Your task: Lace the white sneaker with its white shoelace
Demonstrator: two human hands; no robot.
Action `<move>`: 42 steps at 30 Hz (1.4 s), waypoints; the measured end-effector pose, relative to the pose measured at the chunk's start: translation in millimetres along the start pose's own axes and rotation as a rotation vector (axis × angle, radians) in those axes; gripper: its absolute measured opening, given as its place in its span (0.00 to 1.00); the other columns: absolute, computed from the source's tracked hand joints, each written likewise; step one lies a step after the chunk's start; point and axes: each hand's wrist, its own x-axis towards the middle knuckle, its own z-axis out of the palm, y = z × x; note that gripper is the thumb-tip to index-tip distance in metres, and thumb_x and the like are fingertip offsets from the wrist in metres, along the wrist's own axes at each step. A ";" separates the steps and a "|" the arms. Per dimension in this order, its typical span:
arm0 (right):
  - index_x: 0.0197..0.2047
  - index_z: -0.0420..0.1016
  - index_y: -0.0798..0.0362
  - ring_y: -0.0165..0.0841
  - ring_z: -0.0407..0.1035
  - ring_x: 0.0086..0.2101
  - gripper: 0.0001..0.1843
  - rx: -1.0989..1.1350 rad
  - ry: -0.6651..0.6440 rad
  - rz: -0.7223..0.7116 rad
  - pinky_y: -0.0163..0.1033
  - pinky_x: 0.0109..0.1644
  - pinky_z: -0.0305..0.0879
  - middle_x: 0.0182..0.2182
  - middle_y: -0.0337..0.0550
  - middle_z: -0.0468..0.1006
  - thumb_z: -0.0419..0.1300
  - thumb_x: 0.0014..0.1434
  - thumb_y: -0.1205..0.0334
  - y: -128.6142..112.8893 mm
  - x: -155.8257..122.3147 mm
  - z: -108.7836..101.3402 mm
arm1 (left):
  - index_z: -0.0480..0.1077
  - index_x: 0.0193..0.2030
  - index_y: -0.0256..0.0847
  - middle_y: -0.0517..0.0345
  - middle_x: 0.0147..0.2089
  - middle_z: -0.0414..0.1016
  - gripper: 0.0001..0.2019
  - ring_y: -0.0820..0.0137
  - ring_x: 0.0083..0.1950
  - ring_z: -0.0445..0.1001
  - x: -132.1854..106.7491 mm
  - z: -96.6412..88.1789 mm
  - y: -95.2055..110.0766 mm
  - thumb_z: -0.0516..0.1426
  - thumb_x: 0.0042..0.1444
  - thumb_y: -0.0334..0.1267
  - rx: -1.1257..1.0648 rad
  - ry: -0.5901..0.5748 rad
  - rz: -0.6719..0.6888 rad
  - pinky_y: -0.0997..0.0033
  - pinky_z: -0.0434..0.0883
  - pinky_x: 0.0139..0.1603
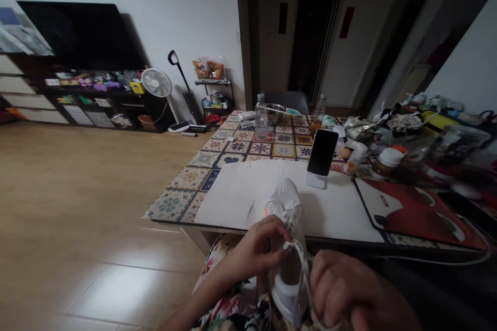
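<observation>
1. Now the lace (305, 270) is apparently being worked at the white shoe (295, 225); careful tension seems called for.
2. It's pinched by the left hand (264, 248), over the shoe's opening!
3. The right hand (336, 287) is curled alongside; its grip can't be told.
4. The shoe's toe is pointed across the counter (171, 204).

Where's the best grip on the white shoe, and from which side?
Probably the heel of the shoe, from the person's near side: the toe points away, and the upturned opening offers an edge to pinch. The left hand is at the lace, farther forward.
</observation>
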 end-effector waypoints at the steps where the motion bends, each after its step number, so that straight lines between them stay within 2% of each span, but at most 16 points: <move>1: 0.40 0.73 0.44 0.36 0.74 0.36 0.25 -0.022 -0.031 -0.024 0.41 0.43 0.70 0.34 0.41 0.80 0.44 0.66 0.37 3.5 3.6 -1.1 | 0.72 0.38 0.38 0.52 0.40 0.73 0.05 0.67 0.43 0.71 0.5 0.8 1.9 0.59 0.54 0.30 0.009 -0.004 0.009 0.70 0.68 0.45; 2: 0.40 0.73 0.45 0.35 0.74 0.36 0.24 -0.080 -0.012 -0.012 0.40 0.42 0.70 0.34 0.41 0.79 0.44 0.68 0.39 9.5 8.1 -1.5 | 0.72 0.36 0.38 0.53 0.39 0.72 0.04 0.68 0.42 0.71 1.0 1.5 3.7 0.58 0.53 0.29 0.020 -0.008 0.016 0.71 0.67 0.43; 4: 0.38 0.72 0.47 0.33 0.72 0.34 0.14 -0.227 0.137 0.106 0.37 0.39 0.69 0.32 0.40 0.76 0.51 0.69 0.50 24.9 17.4 0.0 | 0.69 0.32 0.38 0.56 0.36 0.70 0.04 0.70 0.38 0.69 1.8 2.6 6.2 0.57 0.52 0.26 0.041 -0.011 0.022 0.74 0.66 0.37; 6: 0.39 0.71 0.48 0.33 0.72 0.36 0.05 -0.331 0.167 0.169 0.36 0.41 0.69 0.34 0.40 0.76 0.55 0.67 0.61 37.7 24.5 3.9 | 0.66 0.32 0.39 0.58 0.34 0.68 0.05 0.72 0.35 0.67 2.0 3.0 6.6 0.57 0.51 0.26 0.053 -0.004 0.024 0.76 0.65 0.34; 9: 0.42 0.70 0.49 0.35 0.72 0.40 0.09 -0.400 0.128 0.162 0.37 0.46 0.69 0.38 0.42 0.76 0.55 0.61 0.71 45.1 28.8 10.5 | 0.67 0.35 0.39 0.57 0.37 0.69 0.05 0.71 0.36 0.67 1.6 2.3 4.2 0.58 0.52 0.27 0.060 -0.014 0.034 0.75 0.65 0.35; 13: 0.35 0.67 0.50 0.34 0.69 0.37 0.10 -0.409 0.109 0.127 0.37 0.42 0.67 0.34 0.40 0.72 0.54 0.58 0.76 44.2 29.2 15.1 | 0.68 0.34 0.38 0.54 0.39 0.69 0.02 0.69 0.40 0.69 1.0 0.8 1.8 0.58 0.56 0.31 0.033 -0.054 0.043 0.73 0.66 0.39; 15: 0.37 0.67 0.50 0.34 0.69 0.38 0.11 -0.404 0.100 0.124 0.37 0.44 0.66 0.35 0.40 0.71 0.53 0.58 0.77 44.5 29.5 16.1 | 0.68 0.33 0.38 0.53 0.40 0.69 0.04 0.68 0.41 0.69 0.6 0.6 2.2 0.59 0.57 0.33 -0.016 -0.064 0.035 0.72 0.67 0.41; 18: 0.42 0.69 0.49 0.33 0.69 0.41 0.12 -0.372 0.080 0.110 0.36 0.46 0.66 0.38 0.41 0.71 0.53 0.60 0.76 46.9 30.2 16.3 | 0.69 0.31 0.37 0.53 0.39 0.69 0.11 0.67 0.43 0.69 -0.7 1.4 2.6 0.61 0.58 0.42 -0.145 -0.063 0.035 0.70 0.66 0.45; 22: 0.39 0.70 0.49 0.32 0.68 0.39 0.08 -0.252 0.098 0.092 0.34 0.43 0.65 0.37 0.41 0.70 0.54 0.65 0.70 50.5 28.2 13.9 | 0.71 0.27 0.35 0.56 0.35 0.66 0.19 0.69 0.40 0.68 -4.3 2.3 -0.5 0.64 0.54 0.51 -0.426 -0.061 0.074 0.69 0.64 0.45; 25: 0.37 0.70 0.49 0.32 0.67 0.40 0.06 -0.149 0.102 0.057 0.35 0.45 0.64 0.39 0.42 0.69 0.55 0.68 0.62 51.3 24.9 10.8 | 0.71 0.25 0.35 0.57 0.33 0.65 0.18 0.71 0.37 0.66 -7.8 1.0 -6.0 0.65 0.53 0.49 -0.643 -0.049 0.113 0.71 0.63 0.40; 28: 0.37 0.70 0.48 0.34 0.66 0.40 0.11 -0.036 0.100 0.015 0.38 0.46 0.64 0.39 0.42 0.70 0.53 0.69 0.53 51.3 23.1 8.3 | 0.69 0.23 0.35 0.58 0.31 0.65 0.18 0.72 0.35 0.66 -10.4 -0.2 -13.6 0.66 0.53 0.46 -0.785 -0.060 0.187 0.72 0.62 0.37; 31: 0.35 0.71 0.49 0.35 0.66 0.38 0.16 0.091 0.083 0.005 0.40 0.44 0.64 0.36 0.42 0.70 0.53 0.67 0.47 53.4 24.1 7.8 | 0.63 0.18 0.35 0.60 0.28 0.63 0.22 0.73 0.32 0.64 -11.2 0.8 -18.2 0.66 0.52 0.46 -0.898 -0.075 0.255 0.73 0.60 0.34; 33: 0.33 0.72 0.49 0.35 0.66 0.37 0.17 0.164 0.081 0.004 0.40 0.43 0.64 0.33 0.42 0.71 0.55 0.66 0.46 55.8 25.3 7.8 | 0.59 0.16 0.35 0.63 0.23 0.58 0.25 0.74 0.28 0.61 -11.0 1.5 -16.8 0.65 0.52 0.47 -1.029 -0.046 0.303 0.73 0.60 0.33; 35: 0.31 0.73 0.49 0.35 0.67 0.35 0.16 0.251 0.090 -0.011 0.41 0.42 0.64 0.30 0.40 0.72 0.59 0.63 0.47 57.9 26.0 7.4 | 0.61 0.16 0.37 0.66 0.19 0.51 0.23 0.75 0.24 0.55 -10.8 0.1 -12.1 0.66 0.52 0.45 -1.189 0.024 0.340 0.73 0.59 0.32; 38: 0.27 0.75 0.48 0.35 0.67 0.33 0.14 0.418 0.141 -0.032 0.40 0.40 0.64 0.25 0.38 0.73 0.65 0.59 0.50 59.6 25.5 6.2 | 0.70 0.21 0.43 0.69 0.16 0.47 0.13 0.77 0.19 0.46 -11.0 -6.3 -5.4 0.67 0.50 0.42 -1.366 0.089 0.369 0.75 0.58 0.28; 42: 0.27 0.77 0.47 0.34 0.67 0.28 0.14 0.554 0.282 -0.036 0.39 0.36 0.64 0.22 0.37 0.73 0.67 0.57 0.47 60.6 24.1 5.7 | 0.77 0.25 0.49 0.72 0.13 0.50 0.08 0.79 0.15 0.42 -12.0 -15.7 -7.8 0.67 0.53 0.41 -1.482 0.039 0.466 0.78 0.55 0.22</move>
